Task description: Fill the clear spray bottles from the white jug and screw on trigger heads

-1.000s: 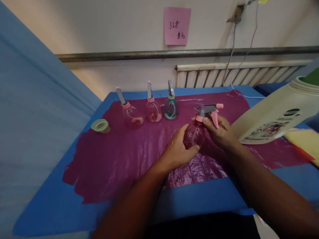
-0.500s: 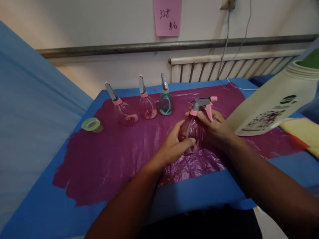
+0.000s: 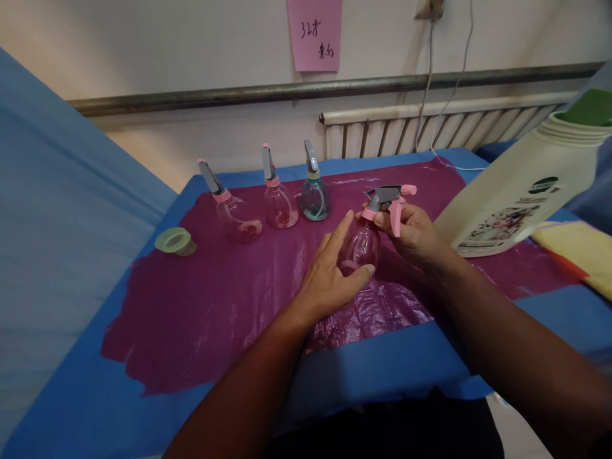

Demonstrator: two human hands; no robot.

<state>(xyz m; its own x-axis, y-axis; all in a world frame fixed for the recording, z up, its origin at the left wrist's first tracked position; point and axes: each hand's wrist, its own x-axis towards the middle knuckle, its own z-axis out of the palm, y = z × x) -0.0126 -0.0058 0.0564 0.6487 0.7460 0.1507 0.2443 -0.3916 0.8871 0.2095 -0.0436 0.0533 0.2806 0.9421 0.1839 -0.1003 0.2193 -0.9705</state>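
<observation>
A small clear pink spray bottle with a grey and pink trigger head stands on the purple plastic sheet. My right hand is closed round its neck, just under the trigger head. My left hand rests against the round body, thumb at the bottom, fingers stretched up along the side. Three more small spray bottles stand in a row farther back: two pink ones and a teal one.
A big cream jug with a green opening lies tilted at the right, beside a yellow cloth. A green cap sits at the left on the sheet. Blue cloth covers the table; a radiator lines the back wall.
My left hand's fingers have loosened from a wrap round the bottle's body to lie stretched along its side. The right hand keeps its grip at the neck. The view shifted slightly.
</observation>
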